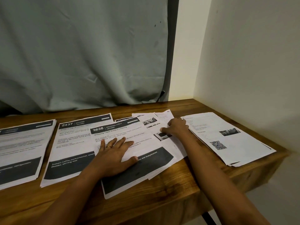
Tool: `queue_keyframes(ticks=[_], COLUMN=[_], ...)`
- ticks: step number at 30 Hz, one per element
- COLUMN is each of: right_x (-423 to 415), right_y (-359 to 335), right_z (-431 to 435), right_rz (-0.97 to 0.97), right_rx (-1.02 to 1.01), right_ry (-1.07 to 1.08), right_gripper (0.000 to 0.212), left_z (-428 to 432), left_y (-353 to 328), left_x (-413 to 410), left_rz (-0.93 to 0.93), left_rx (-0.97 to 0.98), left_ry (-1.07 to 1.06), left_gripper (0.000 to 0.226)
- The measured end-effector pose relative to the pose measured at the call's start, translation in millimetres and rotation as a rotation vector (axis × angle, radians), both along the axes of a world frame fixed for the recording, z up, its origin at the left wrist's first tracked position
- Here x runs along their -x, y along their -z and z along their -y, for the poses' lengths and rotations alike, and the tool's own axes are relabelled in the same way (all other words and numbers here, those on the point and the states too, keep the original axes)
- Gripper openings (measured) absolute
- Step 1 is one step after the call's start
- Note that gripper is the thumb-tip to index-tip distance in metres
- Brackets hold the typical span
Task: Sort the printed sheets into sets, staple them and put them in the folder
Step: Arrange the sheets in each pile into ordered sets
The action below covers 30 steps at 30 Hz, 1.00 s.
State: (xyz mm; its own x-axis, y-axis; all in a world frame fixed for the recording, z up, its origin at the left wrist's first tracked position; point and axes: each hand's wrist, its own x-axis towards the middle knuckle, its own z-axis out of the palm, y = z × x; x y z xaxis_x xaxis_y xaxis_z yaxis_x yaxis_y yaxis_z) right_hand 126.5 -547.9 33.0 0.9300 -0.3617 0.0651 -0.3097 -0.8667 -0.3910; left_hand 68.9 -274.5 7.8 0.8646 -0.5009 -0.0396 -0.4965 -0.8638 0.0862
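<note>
Fingers (121,142) of the left hand (113,157) lie spread apart and flat on the sheet headed 3638 (146,140), a ring (108,146) on one of them, and we see that sheet sitting askew on top of others. To the right of them, the right hand (177,128) arches over the loose photo sheets (151,121), its fingers (167,130) bent with tips on the paper; we cannot tell whether they pinch it or only press. Left of the left fingers, partly under the 3638 sheet, sits the 2437 stack (71,143), and further left another stack (21,148). Just right of the right fingers lies the QR-code stack (227,143). All of it rests on the wooden desk (178,184), with a grey curtain (81,54) hanging beyond the fingertips.
</note>
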Motion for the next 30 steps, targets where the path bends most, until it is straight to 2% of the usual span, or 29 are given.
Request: queue_keyframes(ticks=[6, 11, 18, 24, 26, 30], right_x=[11.7, 19.0, 25.8, 28.5, 30.0, 31.1], right_y=[1.5, 1.5, 1.5, -0.5, -2.2, -2.4], right_z=[-2.2, -7.2, -13.5, -13.7, -12.1, -9.2], right_rz=[0.075, 0.111, 0.179, 0.159, 0.144, 0.145], right_rx=[-0.074, -0.090, -0.114, -0.175, -0.218, -0.304], right_ry=[0.009, -0.007, -0.096, -0.087, -0.075, -0.067], right_gripper=[0.048, 0.053, 0.057, 0.053, 0.050, 0.044], left_z=[0.2, 0.1, -0.7, 2.6, 2.6, -6.7], left_y=[-0.6, -3.6, -5.4, -2.0, -5.0, -9.6], left_x=[0.2, 1.8, -0.9, -1.7, -0.6, -1.1], left_rz=[-0.009, 0.013, 0.025, -0.015, 0.028, 0.139], left_rx=[-0.032, -0.042, 0.025, 0.120, 0.139, 0.115], left_ry=[-0.009, -0.008, 0.039, 0.103, 0.069, -0.175], left_gripper=[0.130, 0.128, 0.121, 0.115, 0.116, 0.130])
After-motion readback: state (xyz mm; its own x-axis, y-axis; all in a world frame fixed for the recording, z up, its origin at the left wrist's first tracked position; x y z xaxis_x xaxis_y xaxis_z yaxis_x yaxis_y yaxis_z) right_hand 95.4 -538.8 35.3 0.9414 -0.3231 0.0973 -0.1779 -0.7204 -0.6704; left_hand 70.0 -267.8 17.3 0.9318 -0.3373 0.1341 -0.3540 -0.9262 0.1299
